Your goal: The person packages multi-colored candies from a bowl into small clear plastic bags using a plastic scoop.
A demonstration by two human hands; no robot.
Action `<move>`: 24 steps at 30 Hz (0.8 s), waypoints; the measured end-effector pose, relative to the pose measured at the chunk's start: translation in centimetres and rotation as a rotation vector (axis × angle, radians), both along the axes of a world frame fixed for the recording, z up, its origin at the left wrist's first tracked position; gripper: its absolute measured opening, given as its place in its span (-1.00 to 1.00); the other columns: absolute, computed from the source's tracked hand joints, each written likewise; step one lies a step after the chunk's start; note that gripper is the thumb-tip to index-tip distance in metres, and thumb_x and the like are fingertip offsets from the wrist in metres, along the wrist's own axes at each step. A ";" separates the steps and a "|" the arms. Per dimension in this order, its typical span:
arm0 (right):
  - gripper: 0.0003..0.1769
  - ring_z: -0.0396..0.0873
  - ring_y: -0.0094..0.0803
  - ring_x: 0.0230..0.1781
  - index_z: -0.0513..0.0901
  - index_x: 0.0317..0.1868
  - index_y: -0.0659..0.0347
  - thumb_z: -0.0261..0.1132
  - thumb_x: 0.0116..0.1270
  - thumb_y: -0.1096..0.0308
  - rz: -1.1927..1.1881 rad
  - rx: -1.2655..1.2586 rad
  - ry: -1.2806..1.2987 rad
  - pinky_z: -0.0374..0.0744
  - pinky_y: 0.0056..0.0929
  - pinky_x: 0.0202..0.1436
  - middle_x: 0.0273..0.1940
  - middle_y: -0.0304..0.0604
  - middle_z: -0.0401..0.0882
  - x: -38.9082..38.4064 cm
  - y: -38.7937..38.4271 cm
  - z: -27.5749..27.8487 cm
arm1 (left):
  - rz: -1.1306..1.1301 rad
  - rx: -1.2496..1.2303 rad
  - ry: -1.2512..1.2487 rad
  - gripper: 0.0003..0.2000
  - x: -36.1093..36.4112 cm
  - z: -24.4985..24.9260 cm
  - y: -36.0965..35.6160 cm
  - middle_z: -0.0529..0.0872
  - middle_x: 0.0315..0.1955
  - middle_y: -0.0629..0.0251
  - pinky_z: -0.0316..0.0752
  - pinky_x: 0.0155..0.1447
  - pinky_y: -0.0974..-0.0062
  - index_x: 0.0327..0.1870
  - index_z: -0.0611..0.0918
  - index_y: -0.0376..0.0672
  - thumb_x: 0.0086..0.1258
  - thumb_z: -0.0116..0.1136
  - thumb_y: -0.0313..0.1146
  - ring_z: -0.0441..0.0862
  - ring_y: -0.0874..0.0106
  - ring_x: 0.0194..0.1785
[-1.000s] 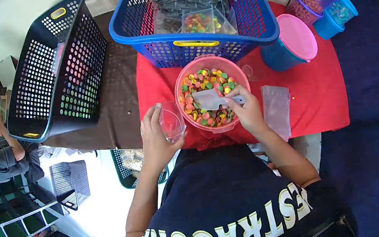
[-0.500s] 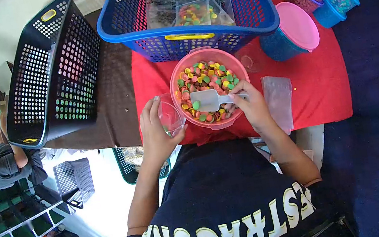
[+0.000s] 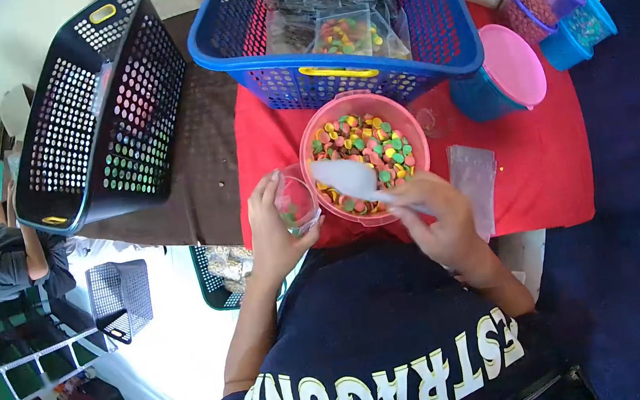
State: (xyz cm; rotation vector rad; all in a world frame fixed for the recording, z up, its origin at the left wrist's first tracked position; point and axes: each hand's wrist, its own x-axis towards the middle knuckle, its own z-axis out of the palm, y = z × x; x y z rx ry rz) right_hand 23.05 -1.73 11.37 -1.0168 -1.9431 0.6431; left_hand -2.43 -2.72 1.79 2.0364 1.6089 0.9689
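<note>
My left hand is closed around a clear plastic cup, tilted beside the pink bowl; a little green and pink shows through its wall. My right hand grips the handle of a whitish scoop. The scoop is tipped over the bowl's left part, its end close to the cup's rim, and slightly blurred. What lies in the scoop is hidden. The pink bowl holds many small round candy-like pieces in green, yellow, pink and brown.
Behind the bowl stands a blue basket of filled clear packets. Flat clear bags lie right of the bowl. A pink-lidded blue tub and smaller tubs stand farther right. A black basket and a person are left.
My right hand has turned the scoop and moved it up out of the pieces, its end now near the cup. The green piece seen on it before no longer shows. The view has shifted slightly.
</note>
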 end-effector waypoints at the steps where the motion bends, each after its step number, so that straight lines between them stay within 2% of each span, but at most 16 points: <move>1: -0.84 0.66 -0.13 -0.20 0.65 -0.18 0.26 0.40 0.22 0.53 -0.060 -0.059 0.021 0.60 -0.27 -0.09 -0.25 -0.06 0.66 0.7 -0.2 -0.4 | 0.040 0.023 -0.042 -0.02 -0.2 -0.4 -0.2 0.35 0.31 -0.08 0.24 0.45 0.08 0.44 0.20 -0.24 -0.03 0.57 -0.31 0.31 -0.02 0.39; 2: -0.84 0.66 -0.13 -0.20 0.65 -0.18 0.26 0.40 0.22 0.53 -0.049 -0.055 0.019 0.60 -0.27 -0.09 -0.25 -0.06 0.66 1.5 -0.1 -0.8 | 0.077 0.045 -0.083 -0.04 -0.5 -1.0 -0.4 0.37 0.31 -0.07 0.25 0.43 0.06 0.43 0.22 -0.24 -0.04 0.58 -0.29 0.32 -0.02 0.38; 5: -0.88 0.65 -0.11 -0.18 0.64 -0.21 0.27 0.38 0.25 0.52 0.023 -0.273 -0.077 0.60 -0.27 -0.07 -0.26 -0.04 0.65 3.6 0.0 -2.8 | 0.092 -0.024 -0.156 -0.03 -1.0 -2.2 -0.9 0.35 0.33 -0.08 0.22 0.46 0.06 0.43 0.21 -0.24 -0.02 0.57 -0.27 0.29 -0.03 0.40; 9: -0.90 0.66 -0.17 -0.17 0.63 -0.22 0.29 0.36 0.27 0.53 0.014 -0.277 -0.097 0.59 -0.30 -0.06 -0.27 -0.05 0.64 4.3 -0.4 -6.2 | 0.066 -0.053 -0.122 -0.03 -1.3 -1.9 -1.2 0.34 0.34 -0.07 0.22 0.46 0.06 0.44 0.20 -0.24 -0.01 0.57 -0.27 0.29 -0.02 0.41; 11: -0.90 0.66 -0.32 -0.19 0.61 -0.20 0.30 0.35 0.32 0.52 -0.045 -0.386 0.055 0.59 -0.34 -0.06 -0.27 -0.11 0.65 4.3 -0.8 -7.5 | 0.061 -0.049 -0.129 -0.03 -1.3 -1.7 -1.2 0.34 0.34 -0.06 0.22 0.46 0.06 0.44 0.20 -0.23 -0.02 0.57 -0.27 0.30 -0.02 0.41; 14: -0.89 0.65 -0.43 -0.18 0.59 -0.16 0.28 0.34 0.35 0.51 -0.070 -0.509 0.182 0.59 -0.38 -0.05 -0.25 -0.16 0.65 3.6 -1.0 -7.9 | 0.023 -0.048 -0.094 -0.01 -0.8 -1.4 -1.0 0.33 0.34 -0.06 0.21 0.48 0.09 0.45 0.19 -0.22 -0.03 0.58 -0.29 0.29 -0.01 0.42; 17: -0.90 0.65 -0.46 -0.16 0.58 -0.16 0.27 0.33 0.38 0.50 -0.106 -0.651 0.192 0.60 -0.40 -0.02 -0.24 -0.18 0.66 4.5 -0.7 -8.8 | -0.010 -0.047 -0.060 0.00 -0.5 -0.9 -0.7 0.32 0.33 -0.07 0.20 0.50 0.12 0.45 0.17 -0.21 -0.04 0.58 -0.32 0.28 -0.01 0.43; 24: -0.88 0.66 -0.35 -0.16 0.58 -0.18 0.27 0.34 0.32 0.58 -0.084 -0.400 0.087 0.64 -0.38 -0.04 -0.24 -0.14 0.61 5.2 -0.1 -7.9 | -0.024 -0.039 -0.043 0.00 -0.4 -1.0 -0.4 0.31 0.34 -0.08 0.22 0.49 0.10 0.45 0.17 -0.19 -0.04 0.59 -0.32 0.28 -0.01 0.43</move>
